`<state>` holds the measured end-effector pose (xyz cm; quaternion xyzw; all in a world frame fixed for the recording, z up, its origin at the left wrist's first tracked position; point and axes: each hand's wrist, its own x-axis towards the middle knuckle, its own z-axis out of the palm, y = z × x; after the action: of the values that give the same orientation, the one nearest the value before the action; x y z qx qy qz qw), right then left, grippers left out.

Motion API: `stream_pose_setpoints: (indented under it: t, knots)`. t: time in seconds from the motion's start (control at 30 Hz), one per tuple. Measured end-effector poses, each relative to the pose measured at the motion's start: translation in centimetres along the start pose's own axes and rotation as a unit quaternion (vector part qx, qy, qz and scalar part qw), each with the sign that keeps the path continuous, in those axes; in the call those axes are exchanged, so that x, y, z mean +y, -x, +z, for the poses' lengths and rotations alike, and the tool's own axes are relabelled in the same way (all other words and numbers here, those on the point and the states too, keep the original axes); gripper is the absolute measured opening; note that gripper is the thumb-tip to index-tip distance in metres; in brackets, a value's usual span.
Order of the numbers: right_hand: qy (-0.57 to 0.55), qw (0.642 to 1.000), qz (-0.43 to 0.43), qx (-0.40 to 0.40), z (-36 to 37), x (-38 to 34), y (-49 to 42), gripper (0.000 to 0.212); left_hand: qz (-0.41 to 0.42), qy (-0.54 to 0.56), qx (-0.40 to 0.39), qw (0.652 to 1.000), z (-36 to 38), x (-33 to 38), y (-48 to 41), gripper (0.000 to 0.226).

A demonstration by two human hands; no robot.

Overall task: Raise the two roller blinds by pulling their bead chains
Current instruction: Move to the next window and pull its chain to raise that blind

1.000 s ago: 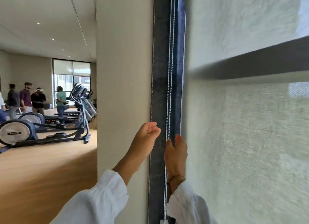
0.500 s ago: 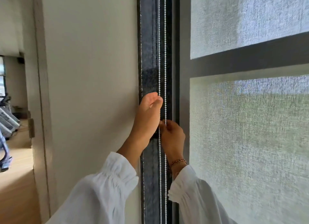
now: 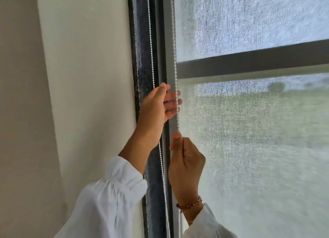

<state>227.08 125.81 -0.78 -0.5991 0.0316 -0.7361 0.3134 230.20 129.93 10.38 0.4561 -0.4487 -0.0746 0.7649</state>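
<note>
- One roller blind (image 3: pixel 258 148) fills the right of the view. Its mesh fabric hangs over both panes above and below the dark crossbar, and its bottom edge is out of sight. Judging from that, raising has barely begun.
- Plain wall (image 3: pixel 80 77) takes up the left, meeting the dark window frame (image 3: pixel 144 59). The view has swung right since a second ago, so the gym room seen then is gone.
- White sleeves (image 3: pixel 110 198) reach up from the bottom edge.
- Left hand (image 3: pixel 156 109): open, with its fingers straight. Half a second ago it was at the left strand; now its fingertips lie behind the right strand, touching it but not closed on it.
- Right hand (image 3: pixel 187 159): lower, pinching the right strand between thumb and fingers.
- Bead chain (image 3: pixel 175 59): its two strands hung close together before. The pinched one is now drawn rightward over the blind's edge, which looks like the start of a hand-over-hand pull.
- Bracelet (image 3: pixel 189 204) on the right wrist.
- No brand, label or writing is legible.
</note>
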Motion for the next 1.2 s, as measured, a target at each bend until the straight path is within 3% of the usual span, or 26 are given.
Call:
stream_pose_setpoints:
  t: [0.07,0.13,0.23,0.3,0.37,0.4,0.47,0.53,0.63,0.7,0.87,1.03,1.2]
  knots:
    - [0.003,1.0,-0.01,0.002,-0.5,-1.4,0.5,0.053,-0.002,0.043,-0.038,0.998,0.1,1.4,0.5,0.03]
    - [0.002,1.0,-0.019,0.006,-1.1,-2.9,0.9,0.049,0.022,0.054,-0.024,0.998,0.2,2.4,1.0,0.03]
    - [0.0,1.0,-0.023,0.015,-2.7,-4.5,1.1,0.054,0.086,-0.127,0.089,0.984,0.2,2.1,0.7,0.031]
    - [-0.01,1.0,-0.017,0.024,-4.5,-5.6,0.8,0.05,0.025,-0.213,0.078,0.974,0.6,1.1,0.5,0.062]
    - [-0.011,0.999,-0.003,0.038,-6.2,-6.5,0.3,0.047,-0.082,-0.184,0.006,0.979,1.7,0.1,1.1,0.08]
    - [-0.007,0.999,0.003,0.044,-7.2,-7.0,-0.1,0.044,-0.116,-0.146,-0.016,0.982,2.3,-0.1,1.5,0.077]
    - [0.008,0.999,0.02,0.047,-8.8,-7.8,-0.8,0.041,-0.133,-0.038,-0.02,0.99,3.8,0.1,2.7,0.049]
    - [0.018,0.997,0.055,0.052,-10.1,-8.3,-1.4,0.044,-0.058,-0.016,0.02,0.998,5.0,0.8,4.3,0.023]
    - [0.015,0.993,0.108,0.046,-11.9,-8.7,-2.3,0.037,0.169,-0.104,0.095,0.976,6.6,2.2,7.7,0.028]
    - [0.008,0.989,0.144,0.018,-12.7,-9.4,-2.7,0.028,0.249,-0.091,0.098,0.959,7.6,3.4,10.5,0.034]
    - [-0.033,0.972,0.228,-0.045,-13.7,-12.5,-2.9,0.022,0.221,-0.005,0.09,0.971,8.3,5.0,15.0,0.04]
    - [-0.133,0.962,0.239,-0.017,-15.0,-16.4,-2.9,0.025,0.235,-0.042,0.098,0.966,7.6,7.3,18.6,0.037]
    - [-0.224,0.947,0.22,-0.067,-15.2,-19.8,-3.2,0.015,0.241,-0.074,0.096,0.963,7.5,8.5,22.5,0.039]
